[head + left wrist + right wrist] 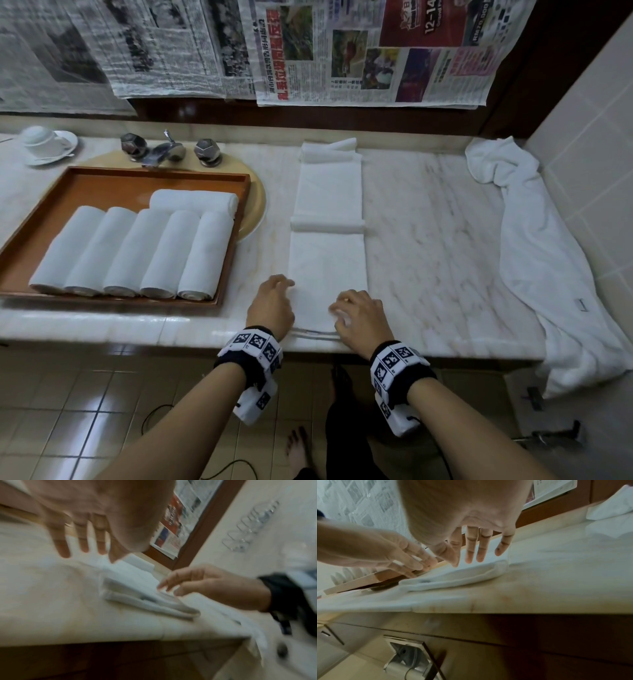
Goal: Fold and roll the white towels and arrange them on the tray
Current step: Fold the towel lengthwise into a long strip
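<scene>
The folded white towel [328,270] lies flat on the bench [428,240] just right of the tray [102,181], its long axis running from the front edge toward the wall. The left hand [272,305] and right hand [363,317] rest at its near end, fingers [469,555] nearly straight, gripping nothing. Bare marble lies to the towel's right.

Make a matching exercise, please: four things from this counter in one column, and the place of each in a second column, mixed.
Things:
1. rolled towels
2. folded towel
3. cup
4. loose towel

Places:
A. upside down on a saucer, far left
B. hanging over the counter's right end
C. in the tray
D. flat on the counter, at both hands

Pairs: 1-C, 2-D, 3-A, 4-B
</scene>
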Demonstrator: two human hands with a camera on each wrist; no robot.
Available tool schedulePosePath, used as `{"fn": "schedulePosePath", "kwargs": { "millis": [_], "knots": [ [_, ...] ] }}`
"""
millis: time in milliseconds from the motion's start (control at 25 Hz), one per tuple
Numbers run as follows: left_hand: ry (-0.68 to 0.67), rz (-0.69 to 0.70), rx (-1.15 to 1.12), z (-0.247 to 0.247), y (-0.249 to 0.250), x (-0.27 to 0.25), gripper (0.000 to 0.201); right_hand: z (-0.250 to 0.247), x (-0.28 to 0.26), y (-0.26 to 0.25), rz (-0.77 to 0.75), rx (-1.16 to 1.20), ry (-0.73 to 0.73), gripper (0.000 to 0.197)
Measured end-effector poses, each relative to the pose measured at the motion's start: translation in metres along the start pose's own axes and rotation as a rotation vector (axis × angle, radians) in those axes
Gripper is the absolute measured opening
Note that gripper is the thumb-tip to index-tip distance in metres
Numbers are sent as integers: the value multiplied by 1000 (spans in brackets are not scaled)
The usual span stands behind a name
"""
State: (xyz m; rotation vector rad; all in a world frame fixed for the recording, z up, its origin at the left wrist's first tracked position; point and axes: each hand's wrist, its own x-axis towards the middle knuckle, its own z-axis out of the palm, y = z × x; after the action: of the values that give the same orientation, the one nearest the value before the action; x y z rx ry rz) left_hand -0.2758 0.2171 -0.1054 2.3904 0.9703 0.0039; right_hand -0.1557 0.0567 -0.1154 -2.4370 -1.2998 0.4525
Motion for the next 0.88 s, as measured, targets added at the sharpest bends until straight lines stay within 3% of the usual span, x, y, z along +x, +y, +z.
{"fn": "schedulePosePath", "kwargs": {
  "millis": [80, 120, 160, 240, 320, 400, 520, 560, 680, 720, 800, 840, 880],
  "knots": [
    [-228, 203, 144, 10, 5, -1, 55, 3, 4, 3, 48, -102, -103, 50],
    [-299, 223, 214, 13, 6, -2, 55, 5, 4, 4, 81, -146, -161, 53],
    [-296, 215, 257, 14, 6, -3, 50, 7, 4, 5, 102, -160, -174, 52],
    [-132, 153, 352, 6, 15, -1, 38, 8, 6, 5, 46, -134, -16, 42],
    [-42, 84, 437, -2, 28, 6, 43, 6, 18, 6, 0, -128, 92, 39],
    [-36, 100, 281, 6, 33, 20, 43, 0, 28, 7, 56, -143, -40, 51],
    [-349, 151, 168, 22, 29, 32, 63, -3, 38, 13, 107, -203, -184, 57],
    [-376, 103, 190, 27, 23, 37, 64, -4, 40, 16, 107, -200, -170, 54],
    [-249, -339, 40, 19, 30, 52, 69, -13, 55, 17, 84, -201, -55, 44],
    [-238, -303, 8, 18, 38, 58, 68, -16, 63, 17, 86, -196, -37, 43],
    [-256, -4, -40, 24, 50, 64, 63, -21, 80, 20, 117, -152, -42, 46],
    [-296, 69, -99, 27, 52, 71, 61, -23, 88, 22, 134, -131, -58, 48],
    [-308, -8, -179, 26, 52, 79, 61, -24, 94, 25, 143, -127, -75, 48]
  ]
}}
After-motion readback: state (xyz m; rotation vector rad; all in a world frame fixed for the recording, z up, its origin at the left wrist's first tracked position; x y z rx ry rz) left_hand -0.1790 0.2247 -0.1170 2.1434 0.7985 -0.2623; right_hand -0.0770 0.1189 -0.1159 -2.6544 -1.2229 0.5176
